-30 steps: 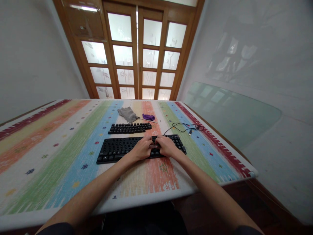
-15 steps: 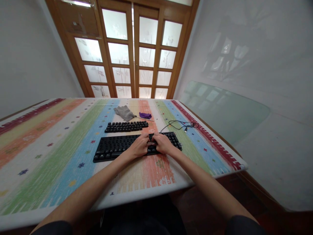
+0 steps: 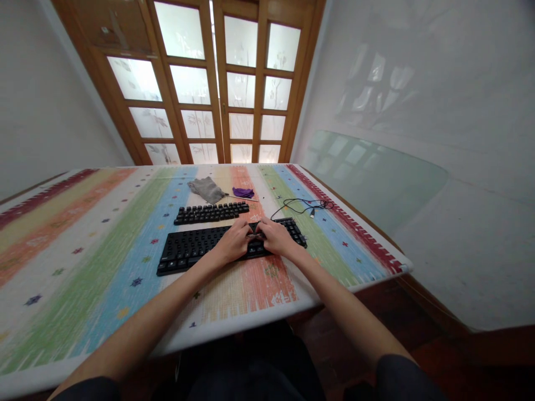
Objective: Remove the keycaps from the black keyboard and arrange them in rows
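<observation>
A black keyboard [image 3: 190,248] lies slightly slanted on the table; most of its main key area shows bare key posts, while its bottom row and right-hand block carry keycaps. Over its right-centre part my left hand [image 3: 234,242] and my right hand [image 3: 276,238] meet, thumbs and fingers bent together. Both are closed at the same spot on the keyboard, and whatever sits between the fingertips is too small and covered to make out. Just behind the keyboard, loose black keycaps [image 3: 211,213] stand in rows.
Behind the keycaps lie a grey cloth [image 3: 207,190], a purple cloth [image 3: 243,192] and a thin stick-like tool [image 3: 246,198]. The keyboard's cable [image 3: 298,207] curls to the right, its USB plug [image 3: 312,213] on the striped tablecloth [image 3: 112,245]. A wall [image 3: 426,239] borders the right side.
My view has shifted a little, so the whole scene sits slightly further left. My hands stay together over the same part of the keyboard, with small finger movement.
</observation>
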`<move>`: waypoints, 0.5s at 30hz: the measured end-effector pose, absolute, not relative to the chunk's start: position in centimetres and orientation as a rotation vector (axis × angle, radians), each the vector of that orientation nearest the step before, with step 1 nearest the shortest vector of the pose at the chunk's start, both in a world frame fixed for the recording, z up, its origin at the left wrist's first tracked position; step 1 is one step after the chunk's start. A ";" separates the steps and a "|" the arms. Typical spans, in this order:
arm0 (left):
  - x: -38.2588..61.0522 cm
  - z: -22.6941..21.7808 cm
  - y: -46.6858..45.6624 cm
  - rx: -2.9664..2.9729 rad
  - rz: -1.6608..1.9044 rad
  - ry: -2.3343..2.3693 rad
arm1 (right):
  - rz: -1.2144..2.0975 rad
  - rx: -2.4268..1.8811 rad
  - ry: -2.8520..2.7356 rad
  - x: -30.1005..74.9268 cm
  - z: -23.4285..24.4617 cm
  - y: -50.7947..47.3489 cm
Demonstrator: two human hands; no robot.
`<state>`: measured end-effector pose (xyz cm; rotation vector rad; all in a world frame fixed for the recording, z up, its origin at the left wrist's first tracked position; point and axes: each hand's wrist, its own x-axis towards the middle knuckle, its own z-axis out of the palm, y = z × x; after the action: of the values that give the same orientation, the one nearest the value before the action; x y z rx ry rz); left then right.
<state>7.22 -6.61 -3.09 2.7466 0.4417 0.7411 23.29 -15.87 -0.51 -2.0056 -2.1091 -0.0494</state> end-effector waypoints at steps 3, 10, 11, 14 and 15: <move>6.9 -2.5 -6.2 2.771 0.718 0.456 | 0.019 -1.869 -2.161 23.8 0.0 -15.2; 6.2 -1.6 -5.1 2.662 0.767 0.488 | 0.230 -1.528 -2.111 24.4 0.0 -13.6; 6.1 -1.6 -5.1 2.644 0.778 0.499 | 0.227 -1.516 -2.075 24.3 -0.2 -13.3; 5.5 -1.5 -4.9 2.629 0.794 0.554 | 0.219 -1.509 -1.998 24.2 -0.8 -12.3; 5.2 -1.5 -4.8 2.633 0.795 0.576 | 0.216 -1.514 -1.993 24.2 -1.0 -11.9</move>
<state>5.21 -4.83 -1.48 2.6334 0.5762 0.7948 24.17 -11.86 -0.95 -1.5142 -1.9926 0.2156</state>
